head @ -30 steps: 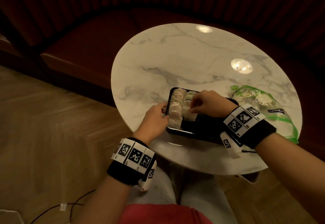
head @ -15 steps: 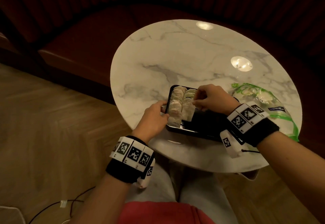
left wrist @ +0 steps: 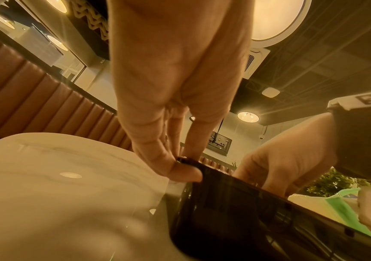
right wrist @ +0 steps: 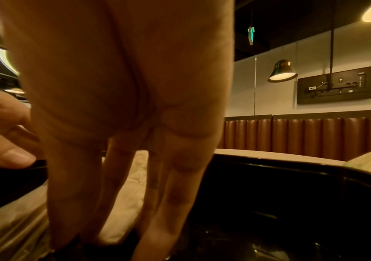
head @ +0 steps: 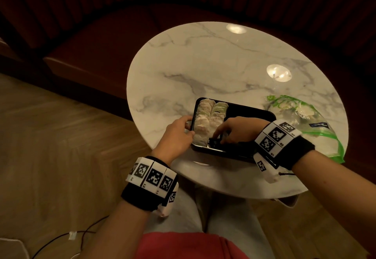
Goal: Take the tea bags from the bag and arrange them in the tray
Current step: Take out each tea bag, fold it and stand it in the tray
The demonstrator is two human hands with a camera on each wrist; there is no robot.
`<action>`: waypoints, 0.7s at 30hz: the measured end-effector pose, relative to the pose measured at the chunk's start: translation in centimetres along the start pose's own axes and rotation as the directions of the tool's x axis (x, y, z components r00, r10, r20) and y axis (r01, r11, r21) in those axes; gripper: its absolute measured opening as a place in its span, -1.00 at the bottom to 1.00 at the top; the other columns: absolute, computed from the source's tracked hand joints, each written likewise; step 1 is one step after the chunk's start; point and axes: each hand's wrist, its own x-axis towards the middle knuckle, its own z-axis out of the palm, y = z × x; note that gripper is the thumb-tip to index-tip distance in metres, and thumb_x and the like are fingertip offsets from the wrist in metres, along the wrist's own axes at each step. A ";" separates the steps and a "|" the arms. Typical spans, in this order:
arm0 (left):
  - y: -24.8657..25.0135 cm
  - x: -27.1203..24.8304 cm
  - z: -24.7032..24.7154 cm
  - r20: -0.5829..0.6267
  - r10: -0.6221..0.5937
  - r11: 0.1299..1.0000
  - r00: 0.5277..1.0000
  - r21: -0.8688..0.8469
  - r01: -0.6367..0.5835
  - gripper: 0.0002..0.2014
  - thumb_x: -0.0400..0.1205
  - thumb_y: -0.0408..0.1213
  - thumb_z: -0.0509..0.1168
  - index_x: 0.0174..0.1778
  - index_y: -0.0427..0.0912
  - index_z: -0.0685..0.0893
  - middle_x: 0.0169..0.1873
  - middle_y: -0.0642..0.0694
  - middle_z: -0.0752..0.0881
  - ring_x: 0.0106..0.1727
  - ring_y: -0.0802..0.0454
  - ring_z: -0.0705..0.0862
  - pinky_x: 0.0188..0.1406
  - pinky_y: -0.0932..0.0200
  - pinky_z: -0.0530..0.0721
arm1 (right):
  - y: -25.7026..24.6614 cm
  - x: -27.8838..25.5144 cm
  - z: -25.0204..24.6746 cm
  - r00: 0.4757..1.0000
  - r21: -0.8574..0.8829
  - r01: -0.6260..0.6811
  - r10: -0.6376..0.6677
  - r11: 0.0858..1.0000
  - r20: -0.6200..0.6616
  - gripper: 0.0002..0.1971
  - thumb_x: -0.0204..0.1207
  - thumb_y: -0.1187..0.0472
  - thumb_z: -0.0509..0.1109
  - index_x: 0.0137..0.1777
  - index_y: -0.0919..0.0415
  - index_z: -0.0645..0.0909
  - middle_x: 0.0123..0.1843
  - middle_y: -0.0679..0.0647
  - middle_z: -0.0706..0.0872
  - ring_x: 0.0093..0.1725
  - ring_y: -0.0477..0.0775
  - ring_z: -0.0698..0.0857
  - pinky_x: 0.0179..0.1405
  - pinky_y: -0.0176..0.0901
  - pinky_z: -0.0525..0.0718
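From the head view, my left hand [head: 179, 134] pinches the left rim of the black rectangular plastic tray [head: 251, 110], where pale paper tea bags [head: 207, 116] fill its left end in two rows. My right hand [head: 237, 129] reaches inside, fingers extended down beside them; the clear green-edged plastic bag [head: 313, 120] lies right (on the round white marble table [head: 203, 65]).

Left wrist: my thumb [left wrist: 186, 172] and fingers clamp the tray's rim.

Right wrist: my straight fingers [right wrist: 175, 194] touch the tray floor, holding nothing.

Overhead head view, low wrist close-ups
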 end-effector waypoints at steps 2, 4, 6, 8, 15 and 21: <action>0.0 0.0 0.0 0.004 -0.001 1.000 1.000 -0.003 0.001 -0.60 0.67 -0.46 0.27 0.44 -0.12 0.56 0.09 -0.14 0.68 0.09 -0.18 0.72 0.14 -0.13 0.73 | -0.1 0.1 0.1 1.000 -0.028 -0.008 0.008 1.000 0.005 -0.63 0.60 0.11 0.39 0.40 -0.13 0.62 0.06 -0.14 0.68 0.12 0.01 0.72 0.25 -0.10 0.66; 0.0 -0.1 0.0 0.007 0.004 1.000 1.000 -0.007 -0.004 -0.60 0.68 -0.46 0.27 0.44 -0.12 0.56 0.08 -0.12 0.67 0.06 -0.17 0.73 0.08 -0.06 0.75 | -0.2 0.3 0.2 1.000 -0.058 -0.027 0.026 0.998 -0.014 -0.61 0.58 0.10 0.40 0.41 -0.15 0.60 0.03 -0.16 0.64 0.10 -0.01 0.72 0.24 -0.11 0.66; 0.1 -0.1 -0.1 0.013 0.014 1.000 1.000 -0.010 -0.014 -0.60 0.68 -0.47 0.26 0.45 -0.13 0.55 0.07 -0.10 0.65 0.01 -0.15 0.74 -0.06 0.07 0.76 | 0.0 0.6 0.4 0.998 -0.051 -0.044 0.042 0.998 -0.047 -0.59 0.57 0.06 0.42 0.41 -0.20 0.59 0.02 -0.17 0.65 0.06 -0.04 0.72 0.22 -0.11 0.68; 0.1 -0.1 -0.2 0.018 0.020 1.000 1.000 -0.011 -0.020 -0.59 0.69 -0.48 0.25 0.45 -0.13 0.55 0.07 -0.10 0.65 -0.03 -0.12 0.74 -0.16 0.17 0.74 | 0.1 0.9 0.5 0.997 -0.025 -0.052 0.050 0.998 -0.065 -0.60 0.56 0.03 0.43 0.39 -0.25 0.59 0.08 -0.18 0.71 0.04 -0.06 0.73 0.19 -0.11 0.70; 0.2 -0.3 -0.2 0.008 0.026 0.999 1.000 -0.021 -0.026 -0.60 0.68 -0.49 0.25 0.43 -0.14 0.57 0.10 -0.15 0.67 0.00 -0.14 0.74 -0.16 0.17 0.78 | 0.0 0.6 0.5 0.997 0.024 -0.047 0.049 0.999 -0.064 -0.61 0.57 -0.01 0.42 0.40 -0.20 0.60 0.06 -0.12 0.73 -0.14 -0.07 0.75 0.05 -0.19 0.74; 0.5 -0.2 -0.1 -0.003 0.000 1.000 1.000 0.023 0.000 -0.58 0.70 -0.42 0.25 0.50 -0.13 0.53 0.24 -0.22 0.68 0.19 -0.20 0.69 0.22 -0.11 0.69 | 0.5 -1.5 0.7 0.988 0.151 0.008 0.016 0.988 -0.155 -0.63 0.56 -0.02 0.43 0.37 -0.14 0.63 0.02 -0.13 0.68 -0.23 -0.23 0.63 -0.04 -0.25 0.68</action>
